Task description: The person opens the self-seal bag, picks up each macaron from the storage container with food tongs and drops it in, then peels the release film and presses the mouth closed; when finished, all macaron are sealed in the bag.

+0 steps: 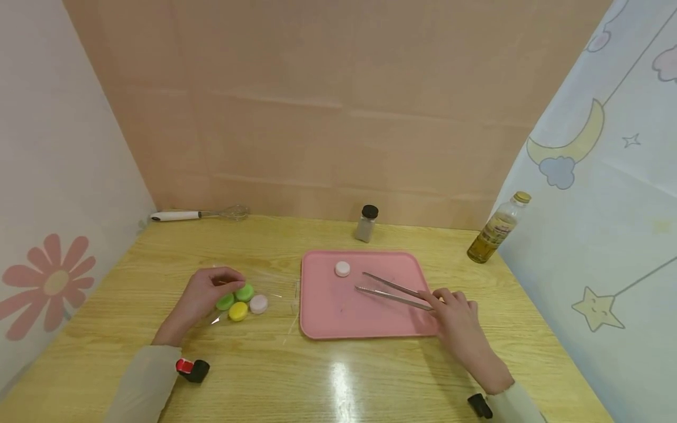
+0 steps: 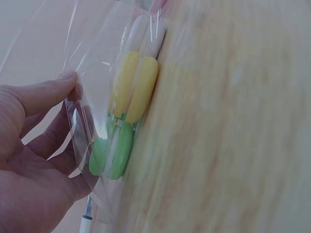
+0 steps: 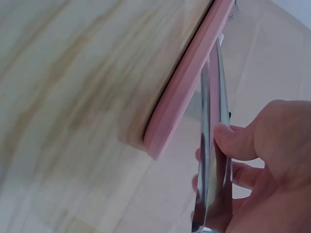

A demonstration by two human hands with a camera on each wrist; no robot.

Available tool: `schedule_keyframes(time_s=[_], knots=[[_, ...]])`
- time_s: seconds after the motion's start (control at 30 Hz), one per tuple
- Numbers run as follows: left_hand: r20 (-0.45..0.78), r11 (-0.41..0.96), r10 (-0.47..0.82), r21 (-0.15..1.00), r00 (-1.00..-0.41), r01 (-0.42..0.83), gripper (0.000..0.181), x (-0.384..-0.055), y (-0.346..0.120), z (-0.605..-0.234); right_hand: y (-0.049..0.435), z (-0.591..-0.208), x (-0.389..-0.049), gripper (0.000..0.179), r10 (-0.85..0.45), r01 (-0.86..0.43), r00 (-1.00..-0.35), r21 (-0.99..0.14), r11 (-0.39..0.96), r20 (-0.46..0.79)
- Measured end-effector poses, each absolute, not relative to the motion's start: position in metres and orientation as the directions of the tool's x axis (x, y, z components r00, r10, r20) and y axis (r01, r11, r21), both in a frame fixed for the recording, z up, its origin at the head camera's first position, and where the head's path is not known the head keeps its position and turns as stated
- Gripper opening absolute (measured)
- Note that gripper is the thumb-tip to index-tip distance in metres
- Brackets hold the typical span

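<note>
My left hand [image 1: 207, 294] pinches the edge of a clear plastic bag [image 2: 90, 43] between thumb and fingers. In the bag lie two green macarons [image 1: 245, 292], a yellow macaron [image 1: 238, 311] and a pale pink macaron [image 1: 258, 304]. Its other end reaches the left side of a pink tray [image 1: 328, 320]. One pale pink macaron [image 1: 342, 269] sits on the tray near the back edge. Over the tray's right side, my right hand [image 1: 459, 323] grips metal tongs [image 1: 394, 297]. The tong tips are apart, pointing left, with nothing between them and the macaron just beyond.
Behind the tray stands a small jar [image 1: 366, 224] with a black lid. A glass bottle [image 1: 494, 232] of amber liquid is at the back right, and a whisk [image 1: 198, 215] with a white handle lies at the back left. Walls surround the table [image 1: 275, 382] on three sides.
</note>
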State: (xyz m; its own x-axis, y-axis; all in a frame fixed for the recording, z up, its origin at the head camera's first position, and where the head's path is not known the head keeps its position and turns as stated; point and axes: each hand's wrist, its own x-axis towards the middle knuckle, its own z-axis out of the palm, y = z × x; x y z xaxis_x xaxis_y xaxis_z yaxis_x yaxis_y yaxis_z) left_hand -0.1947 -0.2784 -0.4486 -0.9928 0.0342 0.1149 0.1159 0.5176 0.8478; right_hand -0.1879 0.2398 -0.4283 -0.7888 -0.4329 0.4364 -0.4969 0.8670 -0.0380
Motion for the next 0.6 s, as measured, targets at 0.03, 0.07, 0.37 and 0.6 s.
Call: schedule_keyframes(time_s=[0.03,0.07,0.37,0.6], knots=[[0.116,0.518,0.035,0.847,-0.993,0.117,0.021,-0.195,-0.278,-0.449,0.239,-0.429,-0.189,0.057,-0.430,-0.493,-0.798,-0.045,0.869,0.423],[0.116,0.517,0.035,0.848,-0.993,0.117,0.021,-0.195,-0.278,-0.449,0.238,-0.429,-0.190,0.057,-0.427,-0.489,-0.806,-0.054,0.871,0.410],[0.126,0.518,0.033,0.846,-0.991,0.125,0.020,-0.194,-0.278,-0.447,0.225,-0.427,-0.201,0.050,-0.425,-0.487,-0.835,-0.111,0.866,0.349],[0.132,0.507,0.028,0.853,-0.991,0.128,0.021,-0.193,-0.276,-0.444,0.214,-0.425,-0.212,0.051,-0.435,-0.491,-0.838,-0.108,0.864,0.329]])
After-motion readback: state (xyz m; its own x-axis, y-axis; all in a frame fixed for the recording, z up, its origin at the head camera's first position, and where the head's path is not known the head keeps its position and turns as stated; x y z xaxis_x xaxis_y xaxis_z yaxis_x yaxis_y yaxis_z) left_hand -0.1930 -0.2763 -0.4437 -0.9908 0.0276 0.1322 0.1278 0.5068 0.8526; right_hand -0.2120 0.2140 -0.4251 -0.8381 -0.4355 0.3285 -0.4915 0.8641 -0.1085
